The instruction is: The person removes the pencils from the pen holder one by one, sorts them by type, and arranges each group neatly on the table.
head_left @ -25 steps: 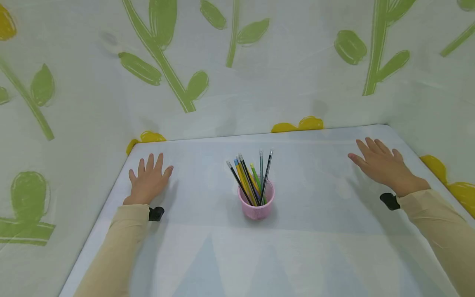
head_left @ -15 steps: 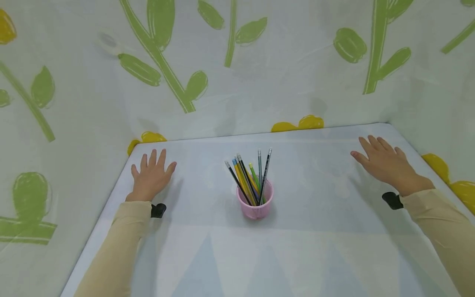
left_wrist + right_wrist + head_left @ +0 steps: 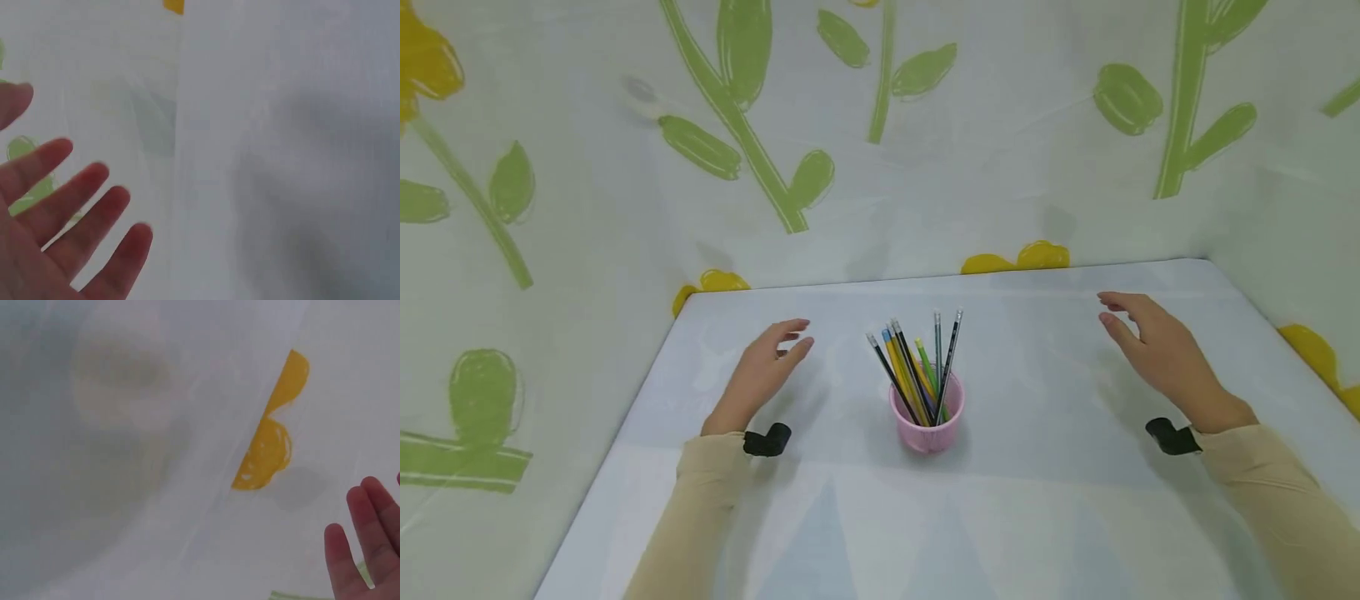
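Pencils (image 3: 908, 377) with slim black, yellow and green barrels, leaning in a round pink cup (image 3: 927, 438), roughly midway between left and right edges of a white, faintly patterned surface (image 3: 1037, 375). Left hand (image 3: 757, 367) over the surface toward its far left corner, fingers loosely bent and parted. Right hand (image 3: 1163, 350) near the far right corner, fingers gently curved, thumb apart. Both well apart from the cup.

Head view: above the near side of the pink cup (image 3: 927, 439), facing forward and down, widest.
Left wrist view: left of the cup, close to the left hand (image 3: 760, 371), facing table (image 3: 1037, 383) and backdrop (image 3: 992, 183).
Right wrist view: right of the cup, close to the right hand (image 3: 1168, 354), facing likewise.
Shared with head: each hand.
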Tool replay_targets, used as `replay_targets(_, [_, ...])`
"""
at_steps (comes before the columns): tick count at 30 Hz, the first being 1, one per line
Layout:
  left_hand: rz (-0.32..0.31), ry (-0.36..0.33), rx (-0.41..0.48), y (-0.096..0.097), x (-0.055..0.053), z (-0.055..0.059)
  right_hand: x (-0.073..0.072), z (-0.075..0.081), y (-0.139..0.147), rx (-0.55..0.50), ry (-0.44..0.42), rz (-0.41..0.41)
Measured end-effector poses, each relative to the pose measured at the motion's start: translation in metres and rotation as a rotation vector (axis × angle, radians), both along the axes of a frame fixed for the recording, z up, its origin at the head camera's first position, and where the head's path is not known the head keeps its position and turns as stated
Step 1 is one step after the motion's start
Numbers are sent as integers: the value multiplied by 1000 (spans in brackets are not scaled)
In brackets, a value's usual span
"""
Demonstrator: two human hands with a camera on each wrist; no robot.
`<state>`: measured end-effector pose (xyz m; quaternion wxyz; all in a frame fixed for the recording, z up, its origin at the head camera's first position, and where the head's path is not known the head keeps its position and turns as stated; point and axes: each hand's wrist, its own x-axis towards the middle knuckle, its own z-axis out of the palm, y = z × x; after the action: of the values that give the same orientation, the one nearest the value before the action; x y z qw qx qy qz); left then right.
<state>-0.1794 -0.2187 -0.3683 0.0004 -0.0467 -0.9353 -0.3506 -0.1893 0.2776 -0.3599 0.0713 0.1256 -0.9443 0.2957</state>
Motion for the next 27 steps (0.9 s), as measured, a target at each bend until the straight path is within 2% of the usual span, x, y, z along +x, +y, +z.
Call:
replay_targets(3, [-71,-74,140,21,8,-8,4,-7,-19,-98,55,40])
replay_targets(7, [-193,-181,292,47,20,-19,11,-19,-46,-199,74,61])
replay_targets(12, [-418,-315,479,70,28,-33,21,-26,-86,-335,4,106])
replay_targets(15, [-508,-360,550,84,29,-40,26,-27,-111,-455,-78,172])
replay_targets(17, [-541,-356,577,93,29,-45,30,-26,-123,-530,-128,216])
replay_targets(21, [-565,-361,598,112,32,-48,36,-27,-138,-582,-165,254])
replay_targets(23, [-570,-369,585,120,34,-47,39,-28,-142,-590,-174,241])
replay_targets(27, [-584,-371,593,129,40,-36,42,-33,-146,-583,-197,203])
